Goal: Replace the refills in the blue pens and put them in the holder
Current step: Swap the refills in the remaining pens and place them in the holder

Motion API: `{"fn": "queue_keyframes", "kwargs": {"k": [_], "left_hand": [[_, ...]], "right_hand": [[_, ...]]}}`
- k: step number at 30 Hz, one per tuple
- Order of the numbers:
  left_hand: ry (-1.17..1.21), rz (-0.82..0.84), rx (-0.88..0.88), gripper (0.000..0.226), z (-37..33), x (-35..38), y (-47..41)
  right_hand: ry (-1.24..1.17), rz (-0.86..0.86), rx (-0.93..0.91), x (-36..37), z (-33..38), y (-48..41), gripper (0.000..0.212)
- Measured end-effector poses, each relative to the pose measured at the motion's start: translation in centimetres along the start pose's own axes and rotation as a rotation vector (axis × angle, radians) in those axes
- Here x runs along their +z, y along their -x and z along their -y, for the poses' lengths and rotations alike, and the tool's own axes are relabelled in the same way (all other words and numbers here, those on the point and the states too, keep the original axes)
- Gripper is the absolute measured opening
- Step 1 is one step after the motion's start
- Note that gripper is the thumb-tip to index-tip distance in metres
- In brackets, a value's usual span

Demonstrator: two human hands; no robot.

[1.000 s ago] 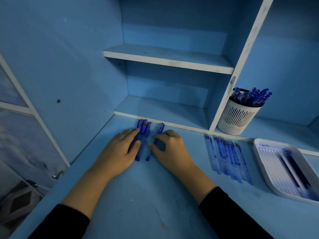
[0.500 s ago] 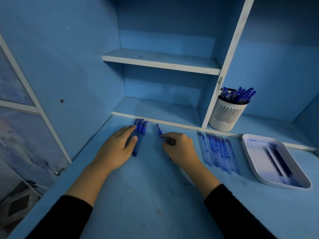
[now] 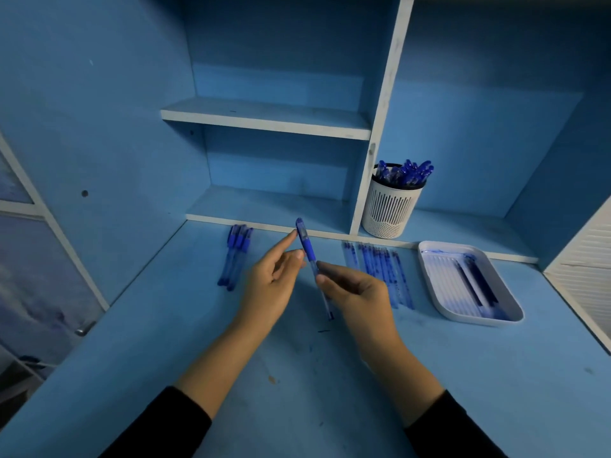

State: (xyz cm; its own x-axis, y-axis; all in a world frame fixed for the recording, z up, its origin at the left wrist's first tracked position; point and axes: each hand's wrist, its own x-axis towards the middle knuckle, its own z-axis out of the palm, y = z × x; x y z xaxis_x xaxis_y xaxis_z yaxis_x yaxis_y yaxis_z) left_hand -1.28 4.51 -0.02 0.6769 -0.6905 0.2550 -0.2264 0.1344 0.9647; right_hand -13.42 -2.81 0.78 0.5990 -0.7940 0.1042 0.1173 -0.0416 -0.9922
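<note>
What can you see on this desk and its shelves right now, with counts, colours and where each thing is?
held pen: one, blue, above the desk centre
loose pens: about four, blue, bunched on the desk, left
refills: one row, count unclear, blue, flat on the desk right of the hands
tray: one, white, desk right, thin refills inside
holder: one, white, low ledge right of the divider, full of blue pens
desk: one, blue
shelves: blue, white-edged, behind the desk
left hand grip: open, fingertips beside the held pen
right hand grip: pinches the held pen's barrel
</note>
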Motion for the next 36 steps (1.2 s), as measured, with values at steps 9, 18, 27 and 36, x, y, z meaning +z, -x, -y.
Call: {"fn": "queue_keyframes", "kwargs": {"k": [9, 18, 27, 36], "left_hand": [[0.198, -0.07, 0.015, 0.042, -1.0, 1.9, 0.8], [0.059, 0.172, 0.068, 0.031, -0.7, 2.4, 2.0], [-0.022, 0.198, 0.088, 0.017, 0.0, 2.5, 1.8], [-0.026, 0.196, 0.142, 0.029, 0.2, 2.3, 1.7]], "right_hand": [[-0.014, -0.011, -0.111, -1.0, 0.2, 0.7, 0.021], [-0.113, -0.117, -0.188, -2.9, 1.4, -0.7, 0.021], [-0.054, -0.153, -0.221, -3.0, 0.5, -1.1, 0.013], [-0.124, -0.142, -0.215, -2.6, 0.2, -0.9, 0.013]]}}
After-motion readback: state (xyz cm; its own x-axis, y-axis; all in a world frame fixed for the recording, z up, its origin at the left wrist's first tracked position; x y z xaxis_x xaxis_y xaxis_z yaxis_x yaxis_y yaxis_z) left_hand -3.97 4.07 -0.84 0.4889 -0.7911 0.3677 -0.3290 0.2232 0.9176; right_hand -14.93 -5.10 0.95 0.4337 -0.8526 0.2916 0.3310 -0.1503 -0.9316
